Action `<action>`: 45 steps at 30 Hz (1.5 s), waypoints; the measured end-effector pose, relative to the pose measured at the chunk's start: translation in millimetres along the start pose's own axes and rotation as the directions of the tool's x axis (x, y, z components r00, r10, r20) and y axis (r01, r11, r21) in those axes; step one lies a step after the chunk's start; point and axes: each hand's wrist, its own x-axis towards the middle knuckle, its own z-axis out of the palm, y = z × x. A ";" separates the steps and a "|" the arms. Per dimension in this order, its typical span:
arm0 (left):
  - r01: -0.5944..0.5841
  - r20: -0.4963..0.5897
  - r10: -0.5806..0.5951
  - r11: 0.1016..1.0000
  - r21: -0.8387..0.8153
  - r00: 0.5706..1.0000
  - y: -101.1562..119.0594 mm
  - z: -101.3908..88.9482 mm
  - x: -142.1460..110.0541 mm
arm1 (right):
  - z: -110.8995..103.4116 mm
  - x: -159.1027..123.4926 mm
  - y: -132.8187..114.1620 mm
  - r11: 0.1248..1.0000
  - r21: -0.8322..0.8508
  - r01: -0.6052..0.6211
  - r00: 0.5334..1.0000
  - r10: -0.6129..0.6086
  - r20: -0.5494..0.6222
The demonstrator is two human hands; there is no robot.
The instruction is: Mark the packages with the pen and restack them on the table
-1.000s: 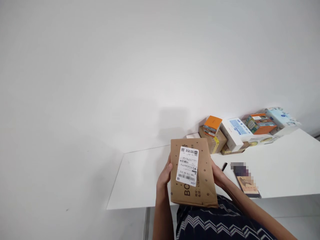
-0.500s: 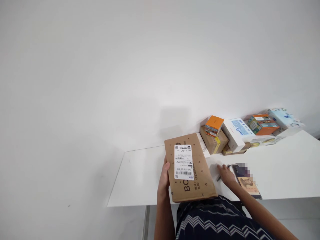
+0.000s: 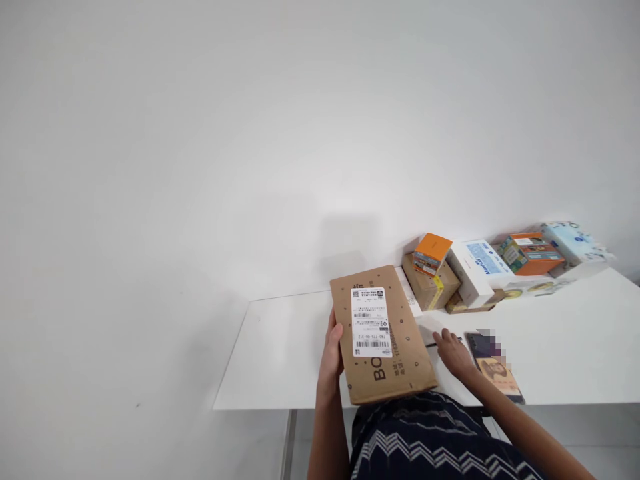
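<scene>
Occupying the nearest ground is a dark shirt (image 3: 430,437) with pale zigzag bands; directly beyond it stands the brown carton (image 3: 407,353), tilted, above the near edge of the white table (image 3: 280,360). Whether the carton touches the table cannot be determined. Its face bears small dark rings and dots, printed lettering including "BO", and a white label (image 3: 371,323) with barcodes, which covers part of the print. The left hand (image 3: 331,353) grips the carton's left side, thumb at the edge, remaining fingers largely hidden behind. The right hand (image 3: 454,355), fingers curled, pinches a dark pen (image 3: 431,345) low over the table, just beside the carton; the hand covers the pen's middle. Right of that hand lies a phone (image 3: 495,373), partly pixelated. Farther back, the carton partly hides a flat white box (image 3: 410,293). Beside it, a small orange box (image 3: 434,247) sits on a brown box with a yellow strip (image 3: 423,285). Next come a white box with a blue panel (image 3: 483,270), an orange printed box (image 3: 535,257) and a pale blue box (image 3: 575,241), near the wall (image 3: 300,133).
</scene>
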 end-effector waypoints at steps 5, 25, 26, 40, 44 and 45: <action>-0.046 -0.041 0.047 0.999 0.013 0.998 -2.5 0.4 1.9 | -52.1 -4.7 -5.5 0.938 0.321 -0.129 0.972 0.183 -0.145; 0.057 0.112 -0.054 0.998 -0.025 0.992 -7.3 35.9 -5.0 | -196.9 -43.3 -111.1 0.140 0.909 0.394 0.899 0.146 -0.412; 0.058 0.110 -0.054 0.998 -0.029 0.992 -7.2 36.2 -5.2 | -198.7 -42.5 -110.7 0.126 0.911 0.392 0.902 0.141 -0.408; 0.047 0.081 -0.047 0.999 0.011 0.996 -10.9 33.9 -4.4 | -220.3 -43.5 -69.5 0.080 0.966 0.244 0.970 -0.022 -0.243; 0.010 0.112 -0.011 1.000 0.005 0.994 -7.8 37.8 -4.7 | -216.2 -49.7 -67.6 -0.151 0.954 0.258 0.937 -0.202 -0.285; 0.010 0.120 -0.009 1.000 -0.004 0.993 -7.1 38.7 -4.9 | -215.0 -51.9 -69.5 -0.165 0.948 0.272 0.930 -0.208 -0.303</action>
